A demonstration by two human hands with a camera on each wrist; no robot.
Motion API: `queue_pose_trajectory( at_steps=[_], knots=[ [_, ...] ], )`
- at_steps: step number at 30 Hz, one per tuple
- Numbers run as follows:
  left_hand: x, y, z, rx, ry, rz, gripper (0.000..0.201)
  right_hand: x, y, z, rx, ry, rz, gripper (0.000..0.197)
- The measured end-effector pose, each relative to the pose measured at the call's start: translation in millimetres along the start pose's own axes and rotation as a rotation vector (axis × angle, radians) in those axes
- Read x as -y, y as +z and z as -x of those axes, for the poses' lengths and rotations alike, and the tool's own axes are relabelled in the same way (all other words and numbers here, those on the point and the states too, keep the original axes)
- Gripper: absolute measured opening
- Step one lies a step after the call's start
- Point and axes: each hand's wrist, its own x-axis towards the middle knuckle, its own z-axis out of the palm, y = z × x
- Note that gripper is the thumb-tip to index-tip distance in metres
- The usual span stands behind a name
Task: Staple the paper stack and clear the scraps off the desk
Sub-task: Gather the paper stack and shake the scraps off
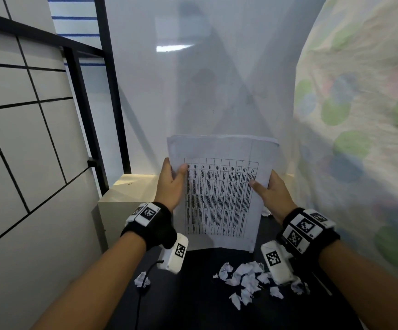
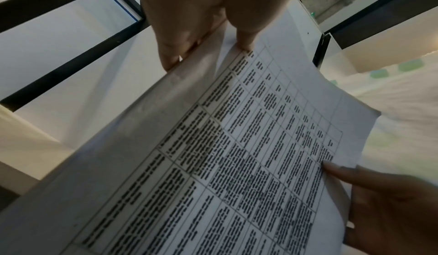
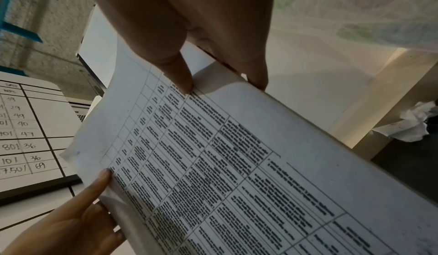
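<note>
Scraps nearest the viewer: crumpled paper scraps (image 1: 248, 282) lie scattered on the dark bench (image 1: 193, 306) toward its near edge; one lone scrap (image 1: 142, 279) sits apart toward the left edge, beside a black cable (image 1: 143, 289).
Left grip: the left hand (image 1: 169, 184) is closed on the left edge of the paper stack (image 1: 219, 194), thumb on the printed face, fingers behind.
Right grip: the right hand (image 1: 274, 194) pinches the right edge the same way, thumb laid on the table print.
Why so held: the sheets are held upright by both side edges, the bottom edge down at or just above the bench; this is judged to be for squaring the sheets before stapling. Contact with the bench cannot be told.
Stack position: toward the far middle of the bench, in front of a pale sheet of wall.
Another scrap: a crumpled piece (image 3: 412, 126) shows at the far right, behind the stack.
Left surroundings: a cream cabinet (image 1: 126, 194) stands at the far left corner; a ruled whiteboard (image 3: 28, 128) with handwritten numbers is beyond.
Stapler: none is seen in any view.
Progress: stapling is judged not yet done; the scraps are uncleared.
</note>
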Motion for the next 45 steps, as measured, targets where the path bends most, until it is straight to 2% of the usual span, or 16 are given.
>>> queue_pose_trajectory(
  at_steps=[5, 10, 15, 18, 24, 30, 34, 37, 39, 41, 45],
  knots=[
    [1, 3, -3, 0.103, -0.013, -0.018, 0.023, 3, 6, 1, -0.032, -0.012, -0.026, 0.040],
    [-11, 0, -2, 0.093, 0.021, -0.034, 0.032, 6, 8, 1, -0.085, -0.078, -0.053, 0.039],
    [12, -4, 8, 0.106, -0.139, -0.096, 0.028, -8, 10, -4, -0.043, 0.011, -0.033, 0.044],
    [14, -4, 6, 0.109, -0.155, -0.125, 0.018, -10, 9, -8, -0.031, 0.030, -0.036, 0.044],
    [13, -1, 18, 0.141, -0.230, -0.070, 0.039, -21, 9, -9, -0.027, 0.118, -0.036, 0.039],
    [17, -3, 11, 0.109, -0.221, -0.053, 0.027, -15, 7, -7, -0.062, 0.072, -0.038, 0.040],
    [20, -4, 25, 0.168, -0.266, -0.088, 0.038, -30, 6, -2, 0.000, 0.135, -0.002, 0.045],
    [18, -5, 26, 0.162, -0.257, -0.089, 0.037, -31, 5, -4, 0.026, 0.128, 0.035, 0.046],
    [12, -5, 19, 0.145, -0.236, -0.085, 0.029, -32, 5, -5, 0.034, 0.124, 0.048, 0.046],
    [-2, -6, 9, 0.131, -0.186, -0.063, 0.017, -33, 3, -5, 0.037, 0.116, 0.057, 0.046],
    [-31, -6, -19, 0.065, -0.064, 0.005, 0.014, -35, 2, -3, 0.040, 0.109, 0.054, 0.045]
  ],
)
